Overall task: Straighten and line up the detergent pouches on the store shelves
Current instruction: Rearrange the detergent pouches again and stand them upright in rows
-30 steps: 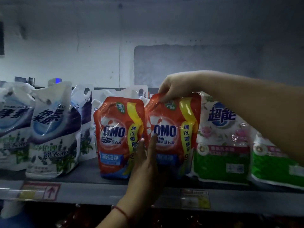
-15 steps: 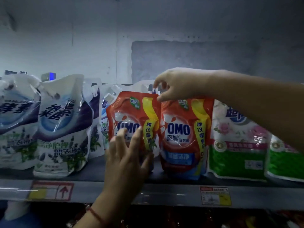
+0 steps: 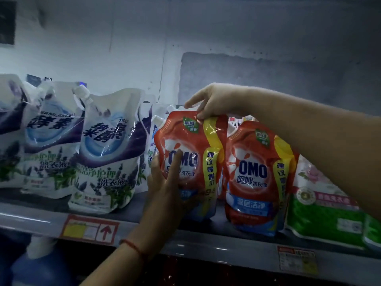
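Head cam shows a dim store shelf (image 3: 206, 246) with soft plastic detergent pouches standing in a row along it. Both hands are on the left-hand red-orange OMO pouch (image 3: 191, 141), which sits mid-shelf between the white-and-purple lavender pouches (image 3: 107, 153) and its twin, the second red-orange OMO pouch (image 3: 255, 174).

Right hand (image 3: 212, 100) comes in from above and pinches the pouch's top seam between thumb and curled fingers, probably because the top is the floppy bit and that's where you steer the tilt. Left hand (image 3: 165, 180) comes up from below with fingers spread and fairly straight, pressed against the front and left edge, thumb side tucked by the pouch's flank. Looks like a brace so the bottom doesn't skid while the top gets squared up.

The pouch leans a little and its base looks slightly off from its twin's, so I'd say it's mid-straighten, not done. Green-and-white pouches with pink flowers (image 3: 321, 205) sit further right, partly behind the right forearm.
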The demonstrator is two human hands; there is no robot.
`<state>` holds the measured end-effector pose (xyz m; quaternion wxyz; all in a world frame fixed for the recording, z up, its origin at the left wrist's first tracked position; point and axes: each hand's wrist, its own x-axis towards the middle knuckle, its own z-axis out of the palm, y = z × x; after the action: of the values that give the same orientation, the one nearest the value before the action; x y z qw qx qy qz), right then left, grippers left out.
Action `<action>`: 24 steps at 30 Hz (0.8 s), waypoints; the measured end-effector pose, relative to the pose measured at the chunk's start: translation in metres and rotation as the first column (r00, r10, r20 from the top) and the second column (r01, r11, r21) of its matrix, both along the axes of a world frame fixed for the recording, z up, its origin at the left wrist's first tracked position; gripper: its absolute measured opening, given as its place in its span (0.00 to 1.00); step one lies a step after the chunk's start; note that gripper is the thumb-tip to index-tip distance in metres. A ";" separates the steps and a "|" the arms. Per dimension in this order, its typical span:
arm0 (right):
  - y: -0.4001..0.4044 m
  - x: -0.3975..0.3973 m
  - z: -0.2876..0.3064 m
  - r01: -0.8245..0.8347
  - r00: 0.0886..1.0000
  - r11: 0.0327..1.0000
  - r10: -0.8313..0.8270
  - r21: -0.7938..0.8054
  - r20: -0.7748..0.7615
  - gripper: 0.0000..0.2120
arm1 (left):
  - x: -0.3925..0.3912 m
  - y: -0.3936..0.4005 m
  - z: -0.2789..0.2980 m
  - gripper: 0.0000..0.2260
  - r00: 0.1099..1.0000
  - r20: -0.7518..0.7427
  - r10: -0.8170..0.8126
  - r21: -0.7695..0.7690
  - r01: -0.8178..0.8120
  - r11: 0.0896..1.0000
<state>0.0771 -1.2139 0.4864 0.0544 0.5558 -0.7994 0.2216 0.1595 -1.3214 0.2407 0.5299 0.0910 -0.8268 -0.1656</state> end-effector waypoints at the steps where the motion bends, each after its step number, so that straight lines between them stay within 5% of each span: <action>1: -0.003 -0.002 -0.002 0.004 1.000 1.000 -0.004 -0.022 0.002 0.20 | 0.001 0.000 -0.001 0.55 1.000 0.012 0.004 -0.004 -0.004 1.000; 8: -0.017 -0.014 -0.030 0.040 0.952 0.993 -0.072 -0.113 -0.296 0.17 | 0.007 0.008 -0.001 0.50 0.939 0.150 0.310 -0.166 -0.285 0.944; 13: -0.002 -0.006 -0.035 0.031 0.946 0.994 -0.064 -0.107 -0.318 0.18 | 0.008 0.007 0.002 0.49 0.926 0.132 0.354 -0.271 -0.310 0.911; 15: 0.013 0.006 -0.035 -0.033 0.963 0.983 -0.017 -0.181 -0.268 0.21 | 0.010 0.006 0.005 0.45 0.923 0.136 0.359 -0.333 -0.299 0.894; 18: 0.053 0.032 -0.057 -0.129 0.917 0.939 -0.009 -0.319 -0.398 0.20 | 0.019 0.008 0.010 0.39 0.915 0.169 0.365 -0.399 -0.276 0.875; 24: 0.108 0.031 -0.170 0.013 0.945 0.996 -0.039 -0.084 -0.325 0.26 | 0.045 0.039 -0.030 0.34 0.867 0.366 0.338 -0.378 -0.194 0.905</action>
<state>0.1079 -1.1061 0.3165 0.2112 0.5716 -0.7770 0.1578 0.2050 -1.2822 0.2108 0.3634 0.1497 -0.9166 0.0739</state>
